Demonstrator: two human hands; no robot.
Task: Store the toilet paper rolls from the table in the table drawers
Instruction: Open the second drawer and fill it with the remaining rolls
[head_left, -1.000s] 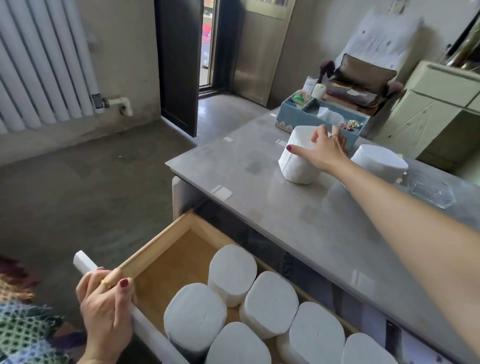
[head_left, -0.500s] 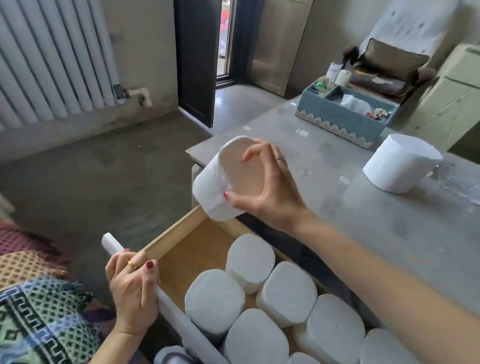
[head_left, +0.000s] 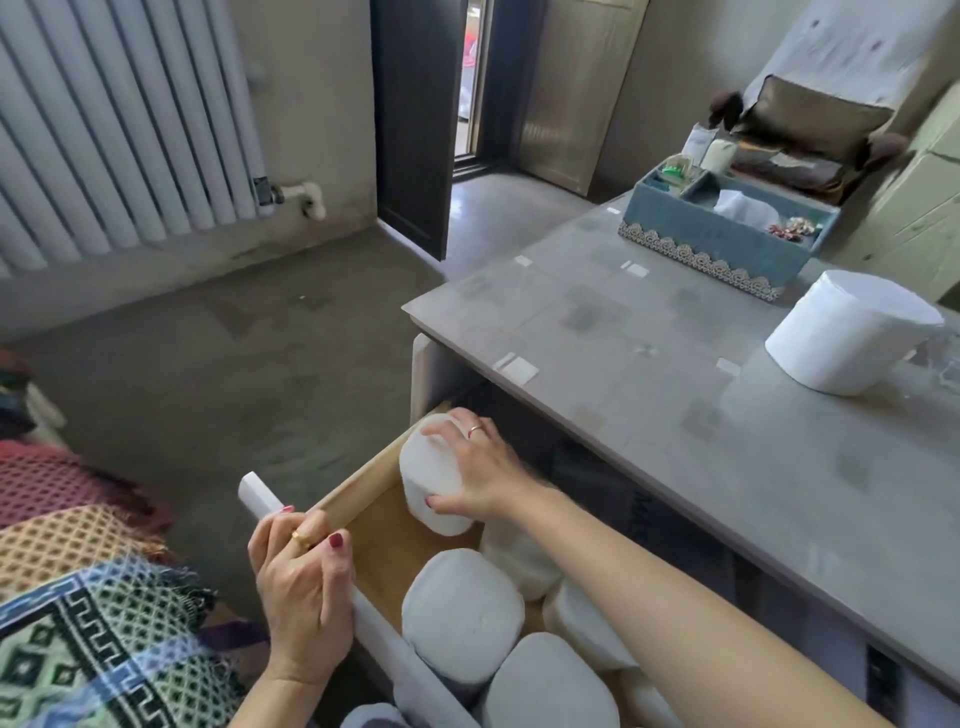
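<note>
My right hand (head_left: 480, 470) grips a white toilet paper roll (head_left: 428, 480) and holds it upright inside the far left corner of the open wooden drawer (head_left: 387, 538). Several more white rolls (head_left: 460, 616) stand packed in the drawer closer to me; my right forearm hides some of them. My left hand (head_left: 301, 587) is closed on the drawer's white front edge (head_left: 260, 491). One toilet paper roll (head_left: 847, 332) is left standing on the grey table (head_left: 649, 374), at its right side.
A blue lace-trimmed organiser box (head_left: 722, 244) with tissues and small items sits at the table's far end. A clear glass dish (head_left: 935, 374) lies right of the table roll. A patterned blanket (head_left: 88, 597) covers my lap at lower left. A radiator and a doorway stand behind.
My right hand lifted a roll off the table, carried it left and down, and now holds it in the drawer's far corner. My left hand stayed on the drawer front.
</note>
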